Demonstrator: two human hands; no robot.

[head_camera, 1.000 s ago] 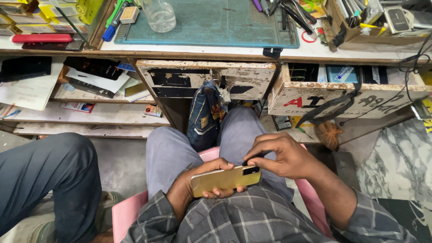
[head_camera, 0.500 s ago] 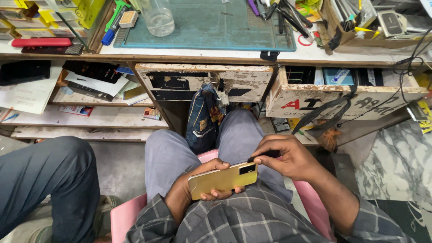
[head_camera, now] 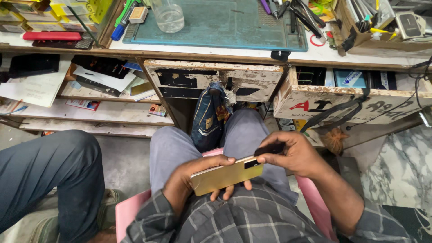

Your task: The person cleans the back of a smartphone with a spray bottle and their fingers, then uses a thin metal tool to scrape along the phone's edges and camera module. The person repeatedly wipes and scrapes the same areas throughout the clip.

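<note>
One gold phone (head_camera: 227, 176) is being held over the lap, below the desk (head_camera: 216, 53).
The left hand (head_camera: 189, 180) is gripping its shiny back; the right hand (head_camera: 294, 155) is pinching one small black piece (head_camera: 269, 149) at its corner.

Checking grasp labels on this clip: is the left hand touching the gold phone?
Touching. The head view shows the left hand cradling the gold phone, thumb over its top edge and fingers curling beneath it.
</note>
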